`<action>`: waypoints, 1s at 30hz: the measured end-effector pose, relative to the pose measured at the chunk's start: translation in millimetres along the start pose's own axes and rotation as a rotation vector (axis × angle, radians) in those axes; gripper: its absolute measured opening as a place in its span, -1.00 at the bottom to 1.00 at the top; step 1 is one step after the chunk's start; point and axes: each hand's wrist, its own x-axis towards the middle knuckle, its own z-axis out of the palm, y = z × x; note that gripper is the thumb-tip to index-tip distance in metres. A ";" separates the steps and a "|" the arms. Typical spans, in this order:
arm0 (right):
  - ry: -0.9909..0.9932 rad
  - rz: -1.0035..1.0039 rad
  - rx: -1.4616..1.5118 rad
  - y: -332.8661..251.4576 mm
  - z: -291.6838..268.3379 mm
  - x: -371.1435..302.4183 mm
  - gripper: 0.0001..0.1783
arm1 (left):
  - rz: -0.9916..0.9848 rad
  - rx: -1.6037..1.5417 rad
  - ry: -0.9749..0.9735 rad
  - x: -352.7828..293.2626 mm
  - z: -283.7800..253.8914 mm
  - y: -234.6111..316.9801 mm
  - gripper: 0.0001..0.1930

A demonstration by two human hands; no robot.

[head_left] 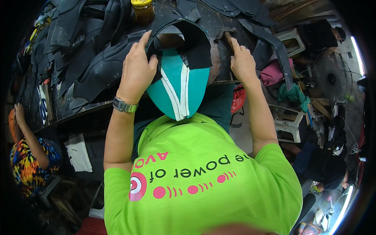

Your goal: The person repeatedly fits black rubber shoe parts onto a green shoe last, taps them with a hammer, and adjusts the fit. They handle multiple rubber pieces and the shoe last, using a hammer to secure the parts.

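A curved piece with a black upper part and a teal [156, 97] lower part, crossed by two white strips that meet in a V, hangs over the table's near edge. My left hand [137, 70] grips the black left rim of it, thumb on the near side. Through the opening at its top a brown surface shows. To the right, my right hand [242, 62] is closed around a short brown stick-like tool [228, 38], apart from the teal piece. The tool's working end is hard to make out.
Black padded pieces [103, 70] pile up on the dark table's left, and more [266, 35] lie at right. A yellow-lidded jar [142, 11] stands at the back. Another person [33, 156] works at far left. Stools [288, 125] and a fan [332, 78] are at right.
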 end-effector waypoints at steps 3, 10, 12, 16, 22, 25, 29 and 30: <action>-0.013 0.041 0.093 6.7 6.0 4.6 -0.40 | -0.009 0.140 -0.038 3.5 -1.7 8.3 -0.38; 0.140 0.118 0.858 -48.3 -71.8 -25.4 -0.48 | -0.001 0.217 -0.106 13.4 -5.7 17.8 -0.40; 0.266 -0.109 0.831 -73.6 -69.3 -26.7 -0.51 | -0.008 0.208 -0.105 15.4 -5.3 17.7 -0.41; -0.086 -0.259 0.436 -97.9 -54.0 -23.8 -0.47 | 0.030 0.229 -0.106 14.4 -4.8 15.5 -0.43; -0.037 -0.203 0.485 -98.4 -51.6 -22.4 -0.45 | 0.017 0.224 -0.084 12.0 -3.3 13.5 -0.43; -0.101 -0.228 0.363 -101.1 -48.0 -19.3 -0.46 | 0.035 0.225 -0.075 12.4 -2.6 14.5 -0.44; -0.011 -0.262 0.510 -98.4 -44.7 -22.0 -0.42 | 0.010 0.205 -0.077 8.6 -1.7 13.0 -0.44; -0.113 -0.201 0.439 -98.6 -44.7 -24.2 -0.42 | 0.008 0.196 -0.072 8.5 -1.1 11.9 -0.44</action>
